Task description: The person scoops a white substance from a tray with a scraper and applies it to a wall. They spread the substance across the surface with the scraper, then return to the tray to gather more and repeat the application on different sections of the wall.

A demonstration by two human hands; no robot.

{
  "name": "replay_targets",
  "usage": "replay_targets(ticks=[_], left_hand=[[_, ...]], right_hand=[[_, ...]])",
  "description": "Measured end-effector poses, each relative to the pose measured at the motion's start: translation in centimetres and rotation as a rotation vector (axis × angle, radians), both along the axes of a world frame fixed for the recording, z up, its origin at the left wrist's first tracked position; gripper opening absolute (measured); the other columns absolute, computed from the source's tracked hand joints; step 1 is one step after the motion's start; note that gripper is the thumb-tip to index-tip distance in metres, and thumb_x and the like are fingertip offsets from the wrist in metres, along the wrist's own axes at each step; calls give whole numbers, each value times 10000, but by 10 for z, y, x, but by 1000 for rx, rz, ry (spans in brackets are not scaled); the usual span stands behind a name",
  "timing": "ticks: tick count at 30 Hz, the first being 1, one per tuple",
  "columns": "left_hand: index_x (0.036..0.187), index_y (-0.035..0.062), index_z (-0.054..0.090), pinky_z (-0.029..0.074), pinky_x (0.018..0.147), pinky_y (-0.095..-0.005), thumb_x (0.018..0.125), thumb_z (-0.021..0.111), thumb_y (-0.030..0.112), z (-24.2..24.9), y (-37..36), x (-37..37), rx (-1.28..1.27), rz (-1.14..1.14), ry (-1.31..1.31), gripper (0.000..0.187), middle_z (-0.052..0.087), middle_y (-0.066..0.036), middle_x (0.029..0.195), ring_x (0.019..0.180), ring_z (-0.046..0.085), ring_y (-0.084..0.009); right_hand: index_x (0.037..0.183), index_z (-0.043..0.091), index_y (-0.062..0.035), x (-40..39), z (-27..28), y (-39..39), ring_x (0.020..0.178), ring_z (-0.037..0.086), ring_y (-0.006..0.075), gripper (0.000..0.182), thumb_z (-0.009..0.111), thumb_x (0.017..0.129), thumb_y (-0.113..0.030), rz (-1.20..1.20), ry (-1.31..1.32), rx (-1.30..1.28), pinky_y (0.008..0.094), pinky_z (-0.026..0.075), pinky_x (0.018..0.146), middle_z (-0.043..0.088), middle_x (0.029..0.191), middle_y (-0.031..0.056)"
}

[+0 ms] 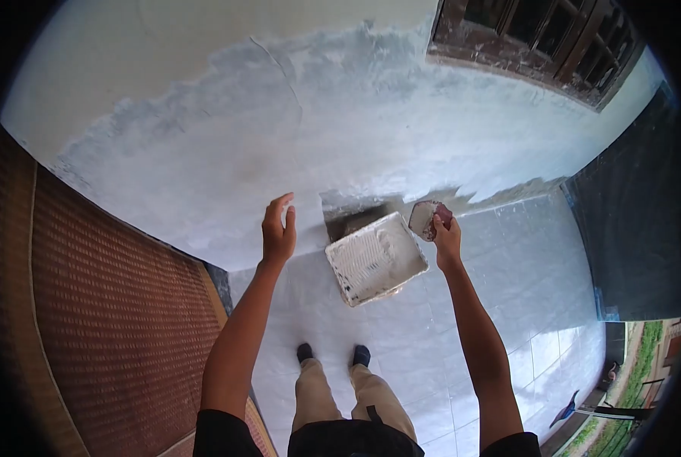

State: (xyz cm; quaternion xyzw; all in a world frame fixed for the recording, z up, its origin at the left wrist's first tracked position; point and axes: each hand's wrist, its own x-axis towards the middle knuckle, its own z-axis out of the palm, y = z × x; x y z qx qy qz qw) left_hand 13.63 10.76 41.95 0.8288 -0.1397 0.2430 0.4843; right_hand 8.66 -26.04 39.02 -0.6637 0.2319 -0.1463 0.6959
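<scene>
Two bare hands observed. Right hand (447,234) is clamped on a coated scraper (423,219), just right of the white-smeared tray (378,259). Left hand (278,234) is empty, thumb and fingers apart, to the tray's left. The tray lies near the base of the wall (340,137), above the floor (455,335); its support cannot be made out clearly. Risks: an uneven support could let the tray tip if knocked; loose residue on the scraper could drop beside the tray, leaving slippery footing.

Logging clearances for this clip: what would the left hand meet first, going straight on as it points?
Most likely the left hand would meet the whitened wall first; the gap's depth is unclear.
</scene>
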Motion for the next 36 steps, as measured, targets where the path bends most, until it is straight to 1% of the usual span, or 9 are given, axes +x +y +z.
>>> replay_targets(ticks=[1,3,4,7,17,19,22,28,36], left_hand=[[1205,20,581,468,922,-396,979,488,138,-16,-6,-5,-5,1,29,271,623,-167,1148,1078,600,-307],[1205,20,580,467,923,-394,977,492,134,-47,-15,-13,-7,2,78,269,623,-166,1145,1074,601,-306],[1209,17,577,471,919,-383,980,490,130,-64,-20,-16,-8,5,113,270,626,-158,1150,1071,604,-286],[1213,13,572,478,912,-377,978,496,124,-122,-31,-31,-23,6,234,271,623,-160,1155,1058,613,-285],[1292,31,511,487,903,-387,986,493,148,-287,-56,-95,-139,17,593,328,594,-178,1208,1057,618,-292],[1320,23,498,477,890,-339,999,488,153,-312,-60,-102,-134,20,672,347,592,-175,1234,1074,607,-239],[1331,35,469,489,891,-385,993,488,172,-345,-71,-108,-176,12,717,365,542,-187,1267,1051,609,-305],[1424,-13,357,475,911,-382,1000,477,200,-410,-90,-110,-116,31,753,489,487,-222,1322,1067,603,-299],[1478,-14,301,457,944,-373,1001,473,194,-431,-106,-110,-263,-1,832,548,503,-228,1316,1104,586,-289]], right_hand=[[1203,546,9,-4,-16,-6,990,612,164,279,572,982,-159,2,15,5,306,498,859,627,1130,81],[1152,574,4,-16,-48,-18,935,619,168,260,590,967,-178,8,155,-269,310,494,820,650,1077,98],[1152,574,4,-21,-66,-24,935,619,168,260,590,967,-178,11,173,-269,310,494,820,650,1077,98],[1111,578,2,-36,-109,-25,884,674,358,274,636,902,-164,-26,231,-602,420,518,750,671,966,228],[1135,516,37,-44,-234,-22,868,649,447,296,607,889,-101,116,267,-791,485,503,738,652,930,276],[1118,495,37,-40,-258,-18,868,622,485,277,596,897,-95,121,185,-891,525,479,745,640,917,294],[1081,481,34,-32,-275,-8,872,603,506,231,577,906,-82,172,284,-827,551,457,751,631,909,304],[1038,466,46,-27,-318,-5,862,603,498,186,552,911,-60,209,231,-928,549,454,737,629,892,301],[1042,469,42,-28,-336,1,838,615,483,160,529,911,-27,182,146,-995,534,463,720,640,920,298]])
